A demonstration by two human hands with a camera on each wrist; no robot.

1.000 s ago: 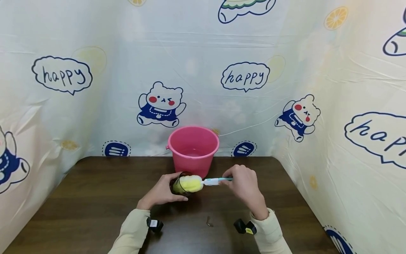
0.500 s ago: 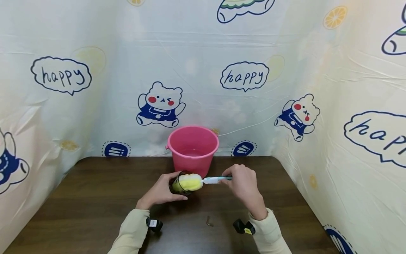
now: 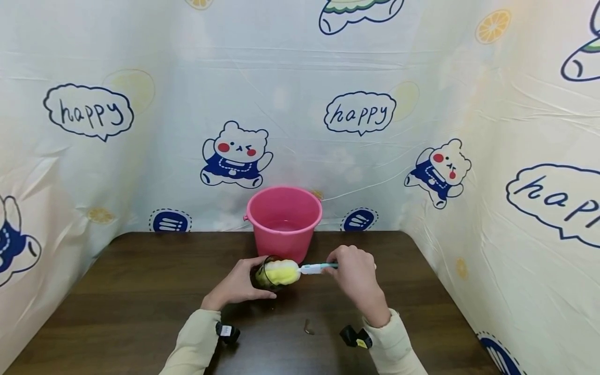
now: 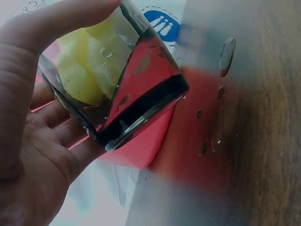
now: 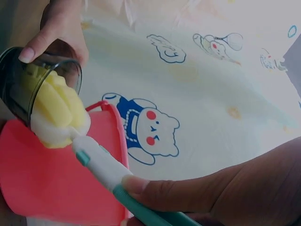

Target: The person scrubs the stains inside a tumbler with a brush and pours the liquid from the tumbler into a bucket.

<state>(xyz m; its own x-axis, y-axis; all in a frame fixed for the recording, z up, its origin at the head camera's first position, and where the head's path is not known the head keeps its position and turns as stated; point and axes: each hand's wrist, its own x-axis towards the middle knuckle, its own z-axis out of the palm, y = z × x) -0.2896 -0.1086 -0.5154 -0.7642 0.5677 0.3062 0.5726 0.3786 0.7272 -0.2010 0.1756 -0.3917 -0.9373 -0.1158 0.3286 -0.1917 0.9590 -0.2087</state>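
Observation:
My left hand (image 3: 239, 283) grips a dark see-through glass (image 4: 141, 70), tilted with its mouth toward the right. Inside it sits the yellow and white sponge head (image 3: 281, 272) of a cup brush, part of which sticks out past the rim. My right hand (image 3: 357, 273) pinches the brush's white and green handle (image 5: 101, 162), thumb along it. Several water drops cling to the glass in the left wrist view. Both hands are above the table, just in front of a pink bucket (image 3: 283, 245).
The bucket stands at the back of the dark wooden table (image 3: 140, 291), against a printed curtain (image 3: 300, 94). A small puddle of water (image 3: 308, 327) lies near the table's front, and more drops (image 4: 228, 56) show in the left wrist view.
My right hand has shifted very slightly left and down with the brush handle. The sponge head stays in the glass, and my left hand keeps its hold.

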